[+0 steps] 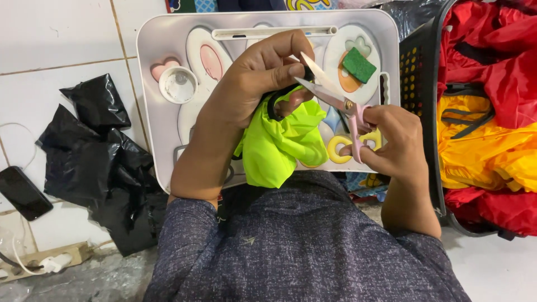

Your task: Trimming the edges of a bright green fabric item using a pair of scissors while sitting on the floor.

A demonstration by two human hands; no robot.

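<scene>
Your left hand fingers clamped on neon-yellow fabric with black strap, held over white tray. Right hand fingers closed through pink scissors handles, blades apart at strap.

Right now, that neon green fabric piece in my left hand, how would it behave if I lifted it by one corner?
The neon green fabric would probably droop: it already bunches in folds below the left hand. It looks thin and light, likely slightly slippery given its sheen. Its black cord may dangle near the pink scissors in the right hand.
</scene>
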